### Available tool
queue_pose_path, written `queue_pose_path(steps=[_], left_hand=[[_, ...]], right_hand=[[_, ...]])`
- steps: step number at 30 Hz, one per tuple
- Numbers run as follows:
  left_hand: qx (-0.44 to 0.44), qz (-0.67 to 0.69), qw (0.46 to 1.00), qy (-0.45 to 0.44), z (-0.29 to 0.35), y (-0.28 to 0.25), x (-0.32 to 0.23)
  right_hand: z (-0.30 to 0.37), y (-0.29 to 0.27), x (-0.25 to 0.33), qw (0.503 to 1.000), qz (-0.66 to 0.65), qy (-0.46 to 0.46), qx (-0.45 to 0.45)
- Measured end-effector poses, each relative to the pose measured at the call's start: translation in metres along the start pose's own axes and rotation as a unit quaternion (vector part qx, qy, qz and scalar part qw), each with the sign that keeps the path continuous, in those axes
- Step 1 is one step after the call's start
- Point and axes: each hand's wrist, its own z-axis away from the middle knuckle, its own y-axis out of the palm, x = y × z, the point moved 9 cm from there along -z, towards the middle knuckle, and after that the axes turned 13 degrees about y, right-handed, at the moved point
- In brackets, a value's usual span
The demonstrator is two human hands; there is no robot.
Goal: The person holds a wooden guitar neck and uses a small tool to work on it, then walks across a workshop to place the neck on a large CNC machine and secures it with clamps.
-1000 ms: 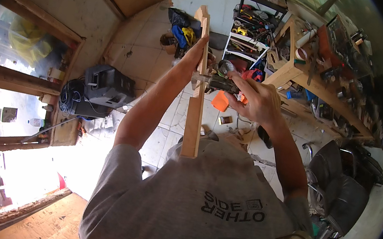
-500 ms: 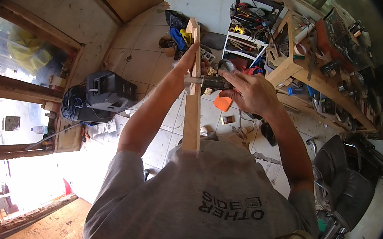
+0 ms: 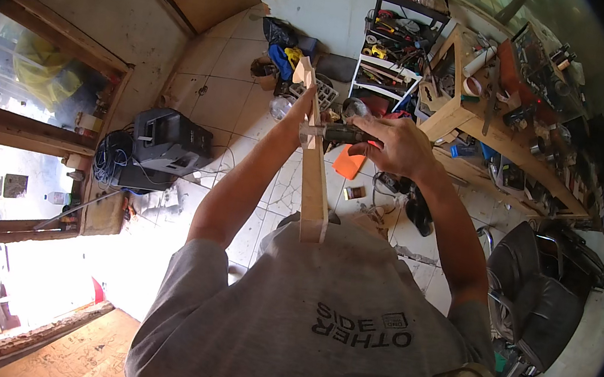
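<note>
One long pale wooden bar [image 3: 313, 186], prob. stiff, best held mid-length: my R hand [image 3: 399, 146] grips a slim dark metal tool [image 3: 338, 133], L hand [image 3: 304, 106] alongside bar, grip can't tell.

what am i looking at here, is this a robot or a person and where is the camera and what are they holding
No robot here: these are a person's two bare hands. The view comes from a wide fisheye camera worn on the head, looking down, so straight edges bend.

The left hand holds a long, pale wooden piece, its near end close to the grey fabric shirt. The right hand holds a dark tool with a flat metal end; that end appears over the wood, though contact is hard to judge.

On the pale tiled floor lie a flat orange piece and a black boxy device. To the right stands a pale wooden workbench with assorted tools.
</note>
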Motion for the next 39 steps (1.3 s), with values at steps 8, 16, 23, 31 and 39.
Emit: queue_pose_path(steps=[8,16,23,31,39], left_hand=[[-0.033,-0.022,0.998,-0.045,0.004,-0.008,0.011],[-0.065,-0.072,0.988,-0.12,0.008,-0.046,0.039],[-0.107,-0.237,0.954,-0.148,0.044,-0.178,0.096],[-0.176,-0.58,0.738,-0.296,0.185,-0.334,0.208],[-0.311,-0.442,0.777,-0.322,0.289,-0.232,0.216]], right_hand=[[0.001,0.012,-0.008,1.0,-0.002,0.019,0.019],[0.015,-0.006,-0.033,0.965,-0.138,0.064,-0.212],[0.056,0.028,-0.168,0.846,-0.375,0.319,-0.203],[0.199,0.074,-0.339,0.648,-0.456,0.545,-0.274],[0.159,-0.031,-0.516,0.626,-0.427,0.501,-0.419]])
